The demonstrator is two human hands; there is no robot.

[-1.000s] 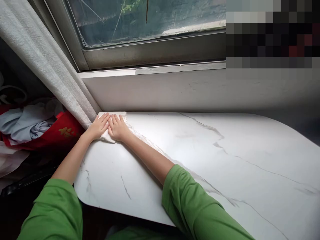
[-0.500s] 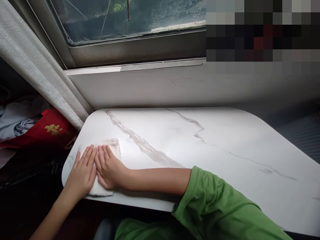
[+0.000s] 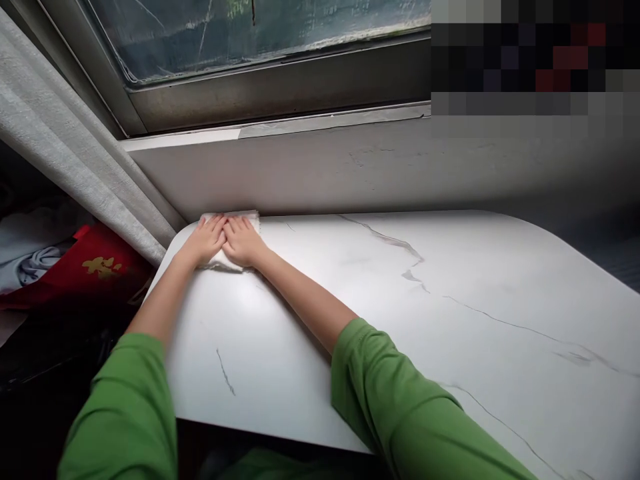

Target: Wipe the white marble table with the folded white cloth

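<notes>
A white cloth lies flat at the far left of the white marble-patterned table, close against the wall. My left hand presses on its left part, fingers stretched out and lying flat. Beside it, my right hand rests flat on the right part of the cloth, and the fingers of both hands nearly meet. Both arms reach forward across the tabletop. Much of the cloth is hidden under the hands.
Behind the table rises a pale wall beneath a metal-framed window. A light curtain hangs at the left. Below it are a red bag with gold markings and some grey fabric. The upper right is pixelated.
Both hands and the cloth have moved away from me, from the table's near left edge to its far left edge by the wall. The arms are now stretched further out.
</notes>
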